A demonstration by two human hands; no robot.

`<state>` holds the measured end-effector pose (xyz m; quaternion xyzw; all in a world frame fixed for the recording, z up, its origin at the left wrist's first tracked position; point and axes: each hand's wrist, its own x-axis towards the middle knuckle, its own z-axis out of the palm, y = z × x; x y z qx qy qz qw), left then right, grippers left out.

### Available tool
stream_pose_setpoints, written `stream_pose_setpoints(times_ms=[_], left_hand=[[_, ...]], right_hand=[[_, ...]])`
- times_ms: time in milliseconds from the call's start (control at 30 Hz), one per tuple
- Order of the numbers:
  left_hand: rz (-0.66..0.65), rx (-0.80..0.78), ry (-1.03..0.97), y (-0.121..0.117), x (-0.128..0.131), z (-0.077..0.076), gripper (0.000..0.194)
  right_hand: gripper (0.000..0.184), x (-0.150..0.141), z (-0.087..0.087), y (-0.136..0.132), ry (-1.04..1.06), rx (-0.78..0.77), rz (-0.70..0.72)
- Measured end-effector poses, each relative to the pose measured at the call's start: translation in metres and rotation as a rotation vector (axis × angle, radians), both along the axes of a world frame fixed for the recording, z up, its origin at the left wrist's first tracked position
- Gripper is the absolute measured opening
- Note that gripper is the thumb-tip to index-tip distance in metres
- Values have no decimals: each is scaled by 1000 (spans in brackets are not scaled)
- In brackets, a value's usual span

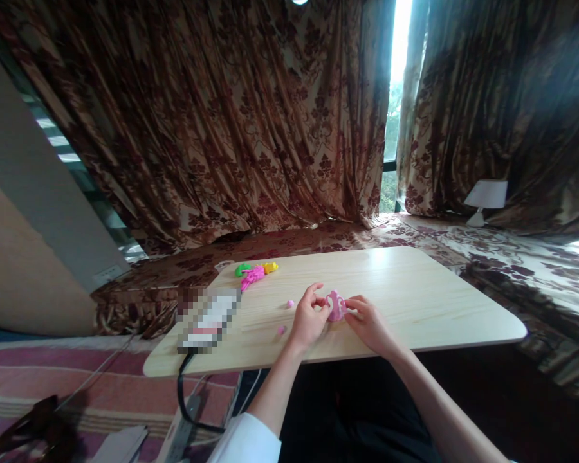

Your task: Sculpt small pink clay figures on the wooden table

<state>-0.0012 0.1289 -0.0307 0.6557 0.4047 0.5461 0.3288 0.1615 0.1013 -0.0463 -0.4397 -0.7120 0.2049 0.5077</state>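
A small pink figure with cut-out gaps (336, 306), perhaps of plastic or clay, is held up between my hands above the near part of the table. My left hand (311, 317) pinches its left edge between thumb and fingers. On the other side, my right hand (369, 323) grips its right edge with the fingertips. Left of my left hand lie a small pink ball (290, 304) and a small pink-purple piece (282, 330). The figure's exact kind is too small to tell.
Bright green (242, 270), magenta (253, 276) and yellow (271, 267) pieces lie at the table's back left. A blurred-out device (211, 318) with a black cable (180, 386) sits at the left edge of the pale wooden table (415, 289). A white lamp (486, 195) stands beyond.
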Motion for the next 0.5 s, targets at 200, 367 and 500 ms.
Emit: stream_pose_setpoints(times_ms=[200, 367, 500], left_hand=[[-32, 1, 52, 0, -4, -6, 55], [-83, -27, 102, -2, -5, -12, 61], [-76, -33, 97, -2, -6, -13, 58]], right_hand=[[32, -1, 0, -1, -124, 43, -13], [32, 1, -3, 0, -169, 101, -118], [29, 3, -5, 0, -188, 111, -177]])
